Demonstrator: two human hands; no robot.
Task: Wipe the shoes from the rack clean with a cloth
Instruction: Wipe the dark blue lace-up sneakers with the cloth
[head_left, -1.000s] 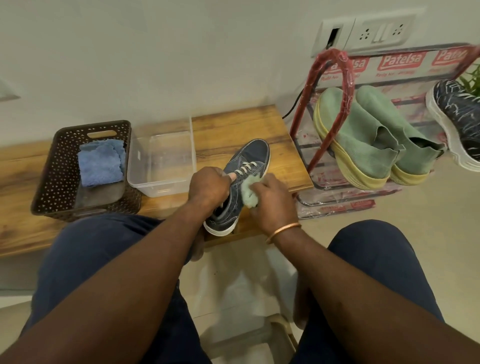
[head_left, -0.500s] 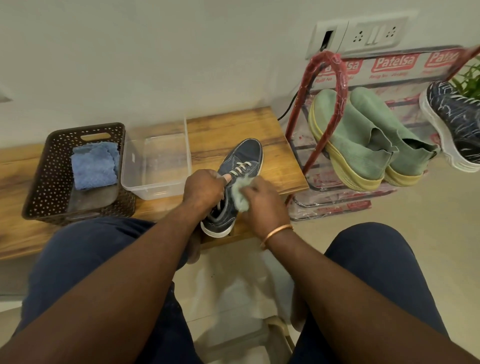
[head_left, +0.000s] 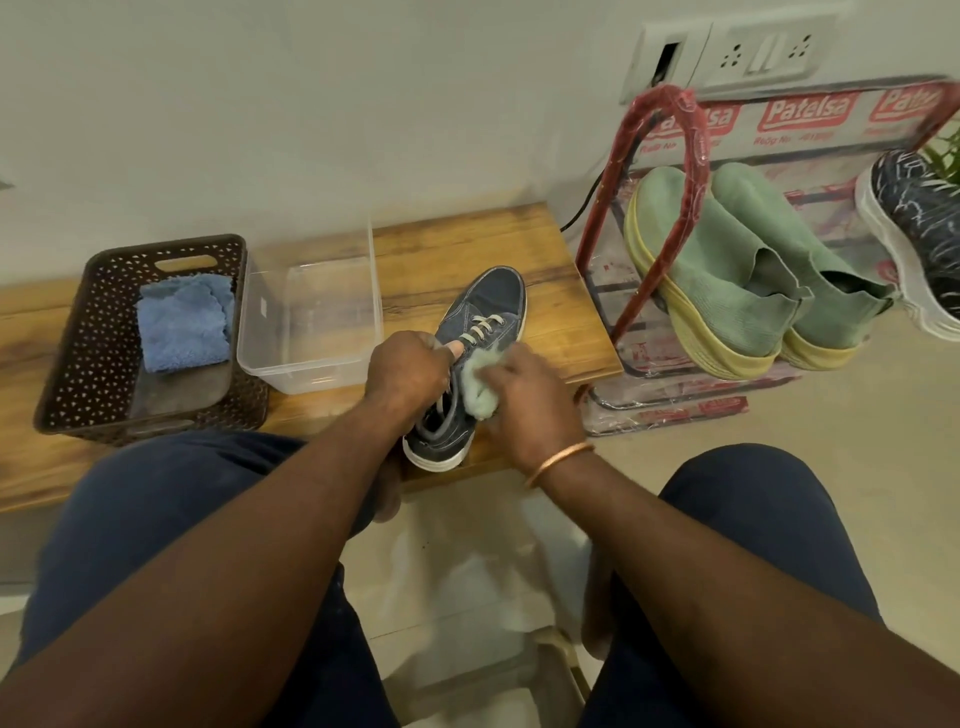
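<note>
Head camera, looking down past two knees in dark trousers to a low wooden bench (head_left: 561, 322) set against a pale wall.

A navy canvas sneaker (head_left: 491, 304) with pale laces lies on the near edge of the bench, toe pointing away and heel toward the person. The left hand (head_left: 405, 369) grips its ankle opening, thumb stretched onto the laces. The right hand (head_left: 524, 397), a copper bangle (head_left: 558, 460) at its wrist, has its fingers curled round a bunched pale green cloth (head_left: 480, 389), which it presses against the sneaker's right side just below the laces.

Left on the bench stand a brown perforated basket (head_left: 67, 364) holding a folded blue cloth (head_left: 184, 322) and, touching it, a clear plastic tub (head_left: 306, 262). To the right, on the floor, a red-framed shoe rack (head_left: 691, 156) carries a pair of green sock shoes (head_left: 727, 270) and a dark marbled trainer (head_left: 914, 223).

The step looks to be wiping the sneaker's side. To do it well, the left hand should pin the sneaker firmly while the cloth moves in short strokes from laces to white sole edge; then turn the sneaker to reach the left side and refold the cloth to a fresh face.
</note>
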